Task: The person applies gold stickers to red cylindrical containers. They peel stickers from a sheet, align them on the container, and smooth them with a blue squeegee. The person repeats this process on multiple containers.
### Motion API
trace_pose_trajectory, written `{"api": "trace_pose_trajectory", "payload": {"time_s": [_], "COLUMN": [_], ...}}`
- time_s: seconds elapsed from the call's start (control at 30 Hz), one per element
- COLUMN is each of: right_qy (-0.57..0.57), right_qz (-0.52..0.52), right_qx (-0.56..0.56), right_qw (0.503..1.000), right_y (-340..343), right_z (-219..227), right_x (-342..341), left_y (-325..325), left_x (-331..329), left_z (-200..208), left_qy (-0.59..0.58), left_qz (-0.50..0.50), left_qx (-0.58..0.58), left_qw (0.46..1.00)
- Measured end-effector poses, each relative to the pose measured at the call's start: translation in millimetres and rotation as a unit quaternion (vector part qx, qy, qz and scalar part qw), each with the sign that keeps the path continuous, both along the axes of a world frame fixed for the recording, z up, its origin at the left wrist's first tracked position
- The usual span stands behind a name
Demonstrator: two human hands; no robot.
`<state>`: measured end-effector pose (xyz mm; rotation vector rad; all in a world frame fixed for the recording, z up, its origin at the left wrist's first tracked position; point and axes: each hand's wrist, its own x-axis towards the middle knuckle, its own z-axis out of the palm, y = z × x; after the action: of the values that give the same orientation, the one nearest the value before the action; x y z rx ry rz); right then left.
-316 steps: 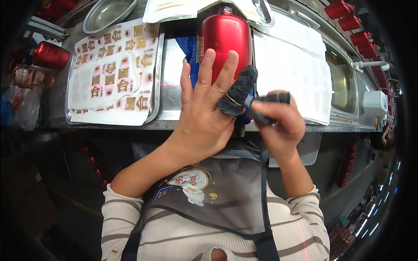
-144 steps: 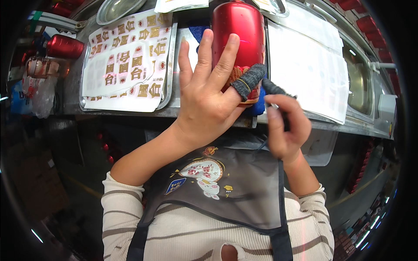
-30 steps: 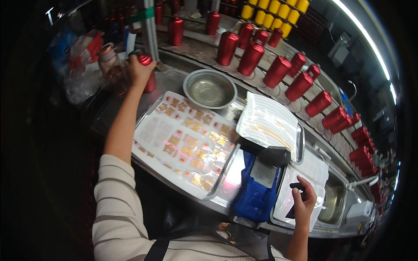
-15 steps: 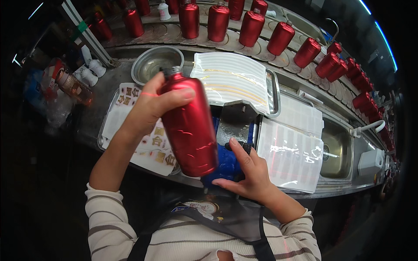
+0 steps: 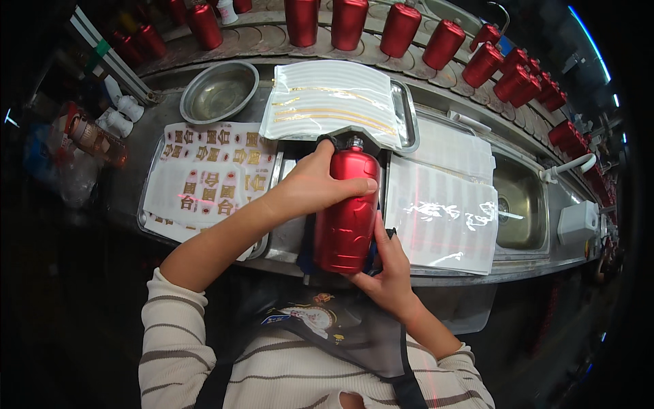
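Observation:
A glossy red bottle [image 5: 346,225] with a clear neck lies over a blue-and-metal fixture [image 5: 306,253] at the counter's front, its neck pointing away from me. My left hand [image 5: 315,183] is closed around the bottle's shoulder, thumb across its upper face. Low on the bottle's right side, my right hand [image 5: 392,273] grips near the base, thumb under the bottom end. Most of the fixture is hidden beneath the bottle. Left of it are sheets of gold-and-red labels [image 5: 211,170] in a metal tray. White strip sheets with gold lines [image 5: 334,95] lie just beyond the neck.
Behind, a curved slatted conveyor [image 5: 262,42] carries several red bottles. A metal bowl [image 5: 219,95] sits at the back left. On the right are pale translucent sheets [image 5: 443,228], a sink [image 5: 521,215] with a white faucet [image 5: 569,166], and a white plastic container [image 5: 578,221].
The bottle has moved right and down onto the fixture and is straighter. My right hand, apart from it before, now touches its lower end. The whole view has shifted slightly.

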<state>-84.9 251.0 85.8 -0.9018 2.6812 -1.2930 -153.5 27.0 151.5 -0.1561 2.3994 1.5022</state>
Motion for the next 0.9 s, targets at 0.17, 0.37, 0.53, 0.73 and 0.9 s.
{"api": "trace_pose_trajectory", "payload": {"time_s": [0.17,0.37,0.53,0.73,0.9], "right_qy": [-0.092,-0.023,0.192,0.16,0.076], "right_qz": [0.03,-0.058,-0.17,-0.304,-0.296], "right_qx": [0.111,-0.057,-0.02,0.091,0.144], "right_qw": [0.989,0.996,0.966,0.935,0.941], "right_y": [3.8,40.7,0.7,-47.4,-47.8], "right_z": [6.6,49.0,45.7,73.9,71.5], "right_x": [-14.0,-113.9,-296.9,-449.4,-513.1], "left_y": [11.8,-29.1,-54.4,-31.4,2.4], "left_x": [18.4,-39.6,-216.1,-396.8,-438.3], "left_z": [-16.9,22.7,24.7,4.6,-29.8], "left_qy": [0.145,0.239,0.43,0.41,0.442], "left_qz": [0.024,0.106,0.2,0.336,0.3], "left_qx": [-0.23,-0.112,-0.12,-0.244,-0.096], "left_qw": [0.962,0.959,0.872,0.812,0.84]}}
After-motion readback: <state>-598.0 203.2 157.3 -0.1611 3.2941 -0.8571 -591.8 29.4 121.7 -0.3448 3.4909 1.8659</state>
